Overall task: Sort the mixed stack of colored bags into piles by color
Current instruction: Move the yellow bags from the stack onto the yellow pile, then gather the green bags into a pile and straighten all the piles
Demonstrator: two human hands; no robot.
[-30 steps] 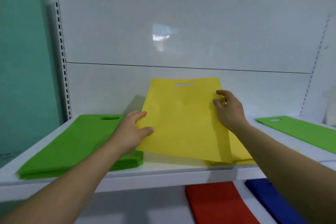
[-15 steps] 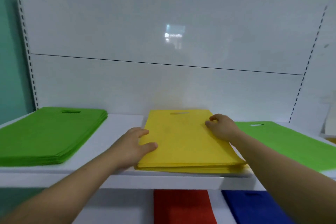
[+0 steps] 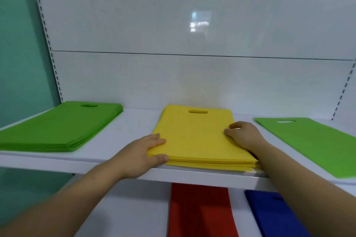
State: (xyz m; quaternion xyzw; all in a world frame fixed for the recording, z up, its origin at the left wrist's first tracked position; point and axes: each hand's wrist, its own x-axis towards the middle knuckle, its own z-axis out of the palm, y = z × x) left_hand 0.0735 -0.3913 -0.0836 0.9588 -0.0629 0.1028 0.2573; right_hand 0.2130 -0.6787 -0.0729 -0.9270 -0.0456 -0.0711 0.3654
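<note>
Left hand: the left hand (image 3: 142,155) lies on the near left corner of the yellow pile (image 3: 208,162). Its fingers (image 3: 157,140) are straight and close together on top, with the thumb along the front edge beneath them.
Right hand: the right hand (image 3: 243,136) is on the pile's right side. Its fingers (image 3: 234,126) are bent, with the tips down on the edge of the top yellow bag (image 3: 196,121). I cannot tell whether they pinch that edge or only press on it.
Just changed: a second ago both hands held this yellow bag tilted up off the shelf. It now lies flat between the two sets of fingers, on top of the yellow pile, with its handle slot on the side away from them.
Meaning for the task: this bag appears to be sorted. What is left is probably to square its edges with the layers below and let go.
To the left of the left fingers: a green pile (image 3: 61,127), several layers thick, well apart from the yellow one on the same shelf (image 3: 123,140).
To the right of the right fingers: a green bag (image 3: 312,140) lying flat. It looks like a single sheet, and its near end reaches the shelf's front edge.
Below the fingers: red bags (image 3: 200,211) and blue bags (image 3: 273,215) lie side by side on the lower shelf.
Judgement: the green bag to the right looks like the likely next one to take, and it would belong on the green pile. The mixed stack itself is not in view.
Risk: the thin layers may slide if either hand drags across them as it lifts away.
</note>
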